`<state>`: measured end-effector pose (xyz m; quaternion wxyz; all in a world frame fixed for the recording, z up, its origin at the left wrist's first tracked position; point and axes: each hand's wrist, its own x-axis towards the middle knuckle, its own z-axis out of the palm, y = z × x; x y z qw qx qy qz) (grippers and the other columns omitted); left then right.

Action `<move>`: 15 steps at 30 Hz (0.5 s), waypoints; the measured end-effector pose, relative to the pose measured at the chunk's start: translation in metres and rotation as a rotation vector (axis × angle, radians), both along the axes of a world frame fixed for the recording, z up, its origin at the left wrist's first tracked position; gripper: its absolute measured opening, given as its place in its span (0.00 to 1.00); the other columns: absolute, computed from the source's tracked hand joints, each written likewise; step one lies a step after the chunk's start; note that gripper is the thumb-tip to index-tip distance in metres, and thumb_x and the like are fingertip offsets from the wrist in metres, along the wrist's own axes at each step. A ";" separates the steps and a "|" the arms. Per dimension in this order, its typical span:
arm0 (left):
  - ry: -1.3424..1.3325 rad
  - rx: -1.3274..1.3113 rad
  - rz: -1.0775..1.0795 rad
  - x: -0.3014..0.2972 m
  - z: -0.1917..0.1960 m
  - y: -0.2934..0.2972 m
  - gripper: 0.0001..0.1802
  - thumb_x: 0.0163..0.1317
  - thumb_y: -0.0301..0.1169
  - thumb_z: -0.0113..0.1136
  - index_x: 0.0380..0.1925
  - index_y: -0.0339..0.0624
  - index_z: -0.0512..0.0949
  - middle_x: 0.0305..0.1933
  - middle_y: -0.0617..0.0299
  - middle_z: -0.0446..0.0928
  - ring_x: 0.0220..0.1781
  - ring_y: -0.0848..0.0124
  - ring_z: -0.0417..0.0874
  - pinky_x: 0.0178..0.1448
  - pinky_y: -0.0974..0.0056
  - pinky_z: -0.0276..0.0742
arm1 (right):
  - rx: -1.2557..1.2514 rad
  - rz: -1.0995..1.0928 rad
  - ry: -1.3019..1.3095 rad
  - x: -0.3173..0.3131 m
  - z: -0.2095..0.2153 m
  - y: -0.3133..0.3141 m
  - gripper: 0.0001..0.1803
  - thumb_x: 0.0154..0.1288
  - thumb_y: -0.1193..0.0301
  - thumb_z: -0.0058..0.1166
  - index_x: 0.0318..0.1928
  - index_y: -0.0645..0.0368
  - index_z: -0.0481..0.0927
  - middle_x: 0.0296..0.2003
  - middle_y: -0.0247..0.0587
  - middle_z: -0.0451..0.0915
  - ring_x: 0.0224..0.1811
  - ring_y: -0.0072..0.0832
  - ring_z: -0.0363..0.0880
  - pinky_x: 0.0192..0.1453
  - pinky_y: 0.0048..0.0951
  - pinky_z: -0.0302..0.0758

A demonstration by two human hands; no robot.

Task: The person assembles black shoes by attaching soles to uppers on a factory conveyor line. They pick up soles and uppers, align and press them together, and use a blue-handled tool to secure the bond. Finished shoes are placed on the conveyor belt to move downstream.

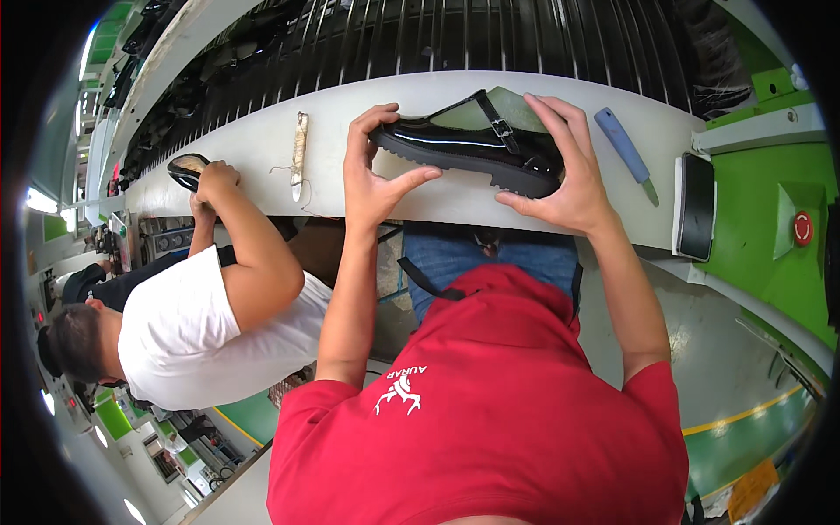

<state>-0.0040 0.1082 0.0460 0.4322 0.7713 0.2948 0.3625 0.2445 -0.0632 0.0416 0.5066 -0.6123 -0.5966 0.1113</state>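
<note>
A glossy black Mary Jane shoe (455, 144) with a buckled strap and a thick ridged sole lies on its side between my hands, over the white worktop (394, 96). A translucent green shoe last (468, 116) fills its opening. My left hand (374, 166) grips the toe end, with its thumb along the sole. At the heel end, my right hand (573, 166) is curled around the shoe, fingers over the top and thumb by the sole. Right of it lies a blue-handled knife (621, 144). A knife with a wrapped, pale handle (300, 144) lies left of my left hand.
A co-worker in a white shirt (184, 332) sits at the left, holding another black shoe (185, 171). Metal conveyor bars (420, 39) run behind the worktop. At the right are a dark phone (696, 206) and a green machine (761, 262) with a red button (802, 227).
</note>
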 end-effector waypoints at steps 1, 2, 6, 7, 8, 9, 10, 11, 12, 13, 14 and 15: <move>0.034 0.059 -0.007 0.001 0.000 0.002 0.47 0.38 0.40 0.93 0.60 0.41 0.79 0.71 0.52 0.75 0.74 0.56 0.76 0.77 0.51 0.73 | 0.006 -0.006 -0.003 0.001 -0.002 0.001 0.63 0.39 0.60 0.87 0.80 0.49 0.69 0.70 0.48 0.68 0.73 0.49 0.71 0.76 0.48 0.73; 0.067 0.118 -0.015 0.002 0.000 0.004 0.46 0.37 0.41 0.93 0.59 0.40 0.80 0.69 0.52 0.76 0.72 0.56 0.77 0.76 0.51 0.74 | 0.012 -0.011 -0.006 0.001 -0.003 0.001 0.63 0.39 0.59 0.87 0.80 0.49 0.69 0.70 0.49 0.68 0.73 0.49 0.71 0.76 0.48 0.73; 0.105 0.257 0.011 0.014 0.005 0.002 0.45 0.35 0.43 0.93 0.55 0.38 0.82 0.64 0.52 0.77 0.69 0.54 0.79 0.73 0.53 0.76 | 0.015 -0.021 0.032 0.002 -0.007 0.002 0.64 0.39 0.56 0.88 0.79 0.51 0.69 0.69 0.50 0.69 0.71 0.50 0.73 0.74 0.48 0.74; 0.101 0.256 0.019 0.016 0.004 0.001 0.46 0.34 0.43 0.93 0.55 0.38 0.82 0.64 0.52 0.77 0.69 0.54 0.79 0.73 0.53 0.76 | 0.016 -0.022 0.042 0.003 -0.008 0.003 0.64 0.39 0.56 0.88 0.79 0.51 0.69 0.69 0.51 0.69 0.71 0.50 0.74 0.74 0.48 0.75; 0.097 0.256 0.028 0.018 0.003 0.001 0.46 0.34 0.43 0.93 0.55 0.38 0.82 0.64 0.52 0.77 0.68 0.54 0.79 0.72 0.53 0.76 | 0.017 -0.024 0.053 0.003 -0.008 0.003 0.64 0.39 0.56 0.88 0.79 0.52 0.69 0.68 0.51 0.70 0.70 0.50 0.74 0.74 0.48 0.75; 0.093 0.257 0.037 0.019 0.002 0.001 0.46 0.34 0.44 0.93 0.55 0.38 0.82 0.64 0.51 0.77 0.68 0.54 0.79 0.72 0.53 0.76 | 0.021 -0.021 0.051 0.003 -0.009 0.004 0.64 0.39 0.56 0.88 0.79 0.52 0.69 0.68 0.51 0.70 0.70 0.50 0.74 0.74 0.48 0.75; 0.092 0.247 0.035 0.019 0.003 0.001 0.46 0.33 0.44 0.93 0.55 0.39 0.82 0.63 0.52 0.78 0.69 0.54 0.79 0.73 0.52 0.76 | 0.025 -0.018 0.049 0.004 -0.009 0.004 0.64 0.39 0.55 0.88 0.79 0.52 0.69 0.68 0.51 0.70 0.70 0.50 0.74 0.74 0.48 0.75; 0.091 0.237 0.034 0.019 0.004 0.000 0.46 0.33 0.44 0.93 0.55 0.39 0.82 0.62 0.52 0.79 0.69 0.53 0.79 0.73 0.51 0.76 | 0.029 -0.015 0.047 0.004 -0.009 0.004 0.64 0.39 0.55 0.88 0.79 0.52 0.69 0.68 0.50 0.70 0.70 0.50 0.74 0.74 0.48 0.75; 0.091 0.226 0.032 0.019 0.006 0.000 0.46 0.33 0.45 0.93 0.55 0.40 0.82 0.61 0.52 0.80 0.70 0.53 0.79 0.74 0.50 0.75 | 0.035 -0.017 0.029 0.004 -0.009 0.003 0.65 0.39 0.55 0.88 0.79 0.52 0.69 0.69 0.50 0.70 0.70 0.50 0.74 0.74 0.48 0.75; 0.134 0.301 0.024 0.017 0.009 0.000 0.46 0.33 0.46 0.93 0.54 0.40 0.82 0.60 0.53 0.81 0.70 0.53 0.79 0.75 0.48 0.74 | 0.041 -0.019 0.010 0.004 -0.010 0.003 0.65 0.39 0.55 0.88 0.79 0.53 0.69 0.69 0.50 0.70 0.70 0.49 0.74 0.74 0.48 0.75; 0.177 0.377 0.015 0.016 0.014 0.000 0.45 0.33 0.47 0.93 0.54 0.41 0.83 0.59 0.54 0.83 0.70 0.53 0.79 0.76 0.47 0.73 | 0.047 -0.022 -0.008 0.004 -0.010 0.003 0.65 0.39 0.54 0.88 0.79 0.53 0.69 0.70 0.49 0.69 0.70 0.49 0.74 0.74 0.48 0.74; 0.218 0.452 0.009 0.016 0.019 0.001 0.45 0.34 0.48 0.92 0.53 0.41 0.84 0.58 0.55 0.84 0.71 0.53 0.79 0.76 0.45 0.71 | 0.056 -0.018 -0.023 0.004 -0.009 0.002 0.65 0.38 0.54 0.89 0.80 0.53 0.69 0.69 0.49 0.70 0.70 0.49 0.74 0.74 0.48 0.74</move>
